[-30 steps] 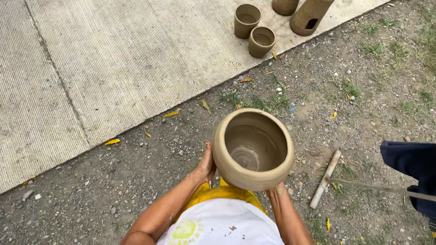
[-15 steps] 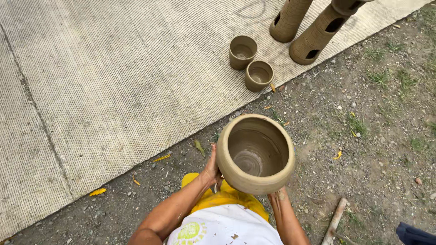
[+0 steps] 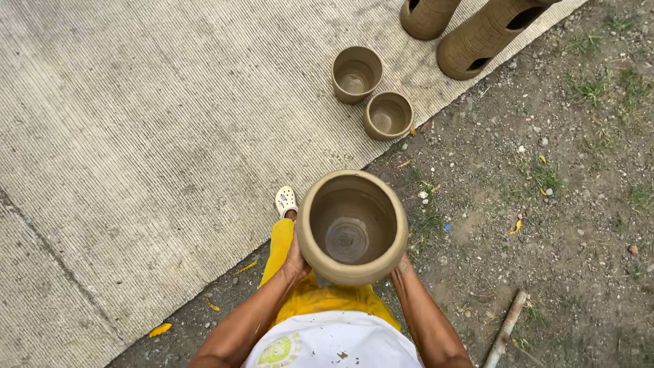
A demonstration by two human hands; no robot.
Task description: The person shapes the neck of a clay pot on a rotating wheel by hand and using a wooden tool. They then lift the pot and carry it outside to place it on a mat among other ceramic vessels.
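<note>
Cradling a big unfired clay pot [image 3: 352, 227] between both hands, we have it up in front of our chest, mouth open to the camera. Our left hand [image 3: 296, 262] presses flat against its left wall, fingers wrapped under the curve; our right hand [image 3: 400, 270] is mostly hidden behind the pot's right side, only its top edge showing against the clay. Inside the pot we see the spiral marks on its floor.

Below the pot, our yellow trouser leg [image 3: 281, 240] and a pale clog [image 3: 286, 201] step onto the edge of the ribbed concrete slab [image 3: 136, 136]. Farther ahead on the slab stand two smaller clay pots [image 3: 356, 73], nearly touching, and beyond them two tall ridged clay cylinders [image 3: 485, 34] with cut-out openings. To our right it's gravel and sparse grass [image 3: 579, 170], with a wooden stick [image 3: 505, 327] lying near our right forearm.
</note>
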